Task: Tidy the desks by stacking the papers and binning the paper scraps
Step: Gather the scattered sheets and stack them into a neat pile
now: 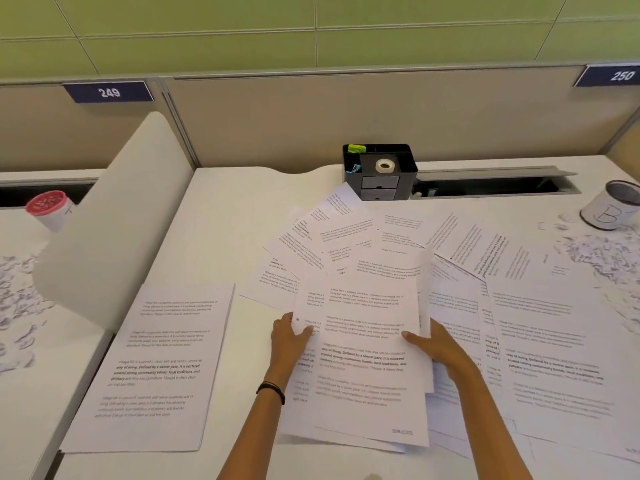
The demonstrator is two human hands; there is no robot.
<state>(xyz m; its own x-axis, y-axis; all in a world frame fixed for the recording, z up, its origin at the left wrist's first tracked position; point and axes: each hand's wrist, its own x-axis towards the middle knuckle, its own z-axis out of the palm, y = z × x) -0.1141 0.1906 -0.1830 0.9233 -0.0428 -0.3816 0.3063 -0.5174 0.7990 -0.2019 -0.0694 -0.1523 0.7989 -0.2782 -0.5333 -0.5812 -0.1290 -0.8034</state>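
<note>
While left hand (290,342) and right hand (440,348) grip papers (367,370), tops point away.

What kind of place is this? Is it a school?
Probably an office: partition panels carry number plates, a black organiser holds tape, and printed papers cover the desk.

Matt white desk (221,209) – printed paper sheets (156,368), shredded scraps (599,254).

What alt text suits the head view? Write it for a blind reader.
The left hand and right hand grip a bundle of printed sheets above loose pages strewn over a desk. A neat stack lies left; paper scraps and a tin sit right.
</note>
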